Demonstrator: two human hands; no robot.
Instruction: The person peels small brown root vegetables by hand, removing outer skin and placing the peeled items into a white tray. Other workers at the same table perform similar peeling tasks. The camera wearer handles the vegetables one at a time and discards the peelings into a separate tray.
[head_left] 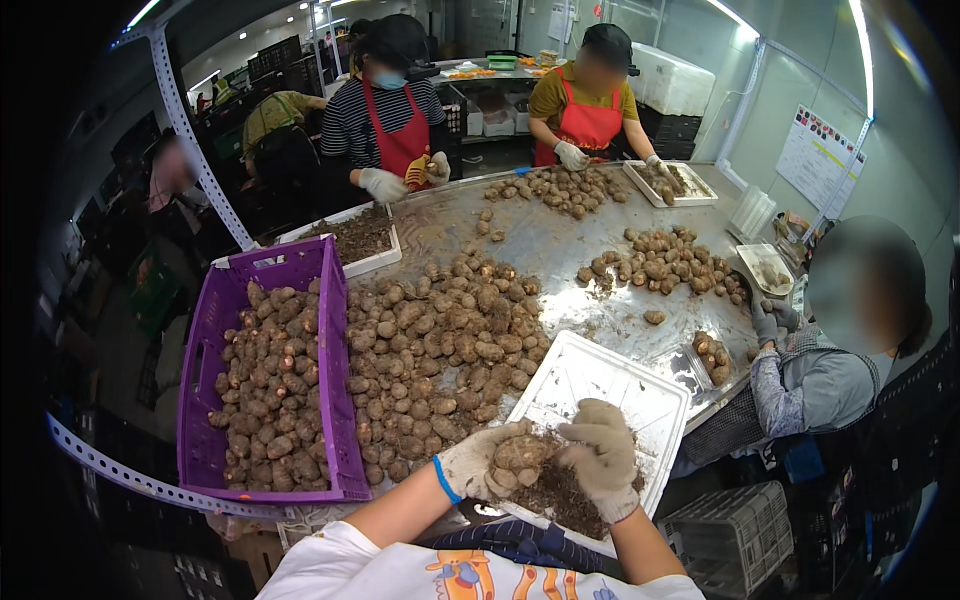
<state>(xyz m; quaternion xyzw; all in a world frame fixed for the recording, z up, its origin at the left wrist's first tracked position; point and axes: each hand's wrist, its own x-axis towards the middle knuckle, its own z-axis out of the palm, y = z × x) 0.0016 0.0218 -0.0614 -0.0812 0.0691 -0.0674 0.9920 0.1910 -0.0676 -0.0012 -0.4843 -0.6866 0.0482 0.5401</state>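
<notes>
My left hand [478,465], in a soiled pale glove with a blue cuff, grips a brown, hairy taro corm [518,452] at the near end of the table. Just right of it, my right hand [600,460], also gloved, has bent, partly spread fingers with nothing visibly held; whether it touches the corm is unclear. Both are over a white foam tray [650,420] containing dark soil and peelings [560,505]. Left of the tray lies a large pile of corms [440,350], beside a purple crate [195,380] full of more corms.
Across the metal table [490,225], two co-workers [405,145] [585,125] in red aprons handle corms near foam trays. A co-worker [820,390] at right has gloved hands by a smaller tray. More corm heaps [660,260], a grey crate [725,530] below right, and perforated metal posts [190,140].
</notes>
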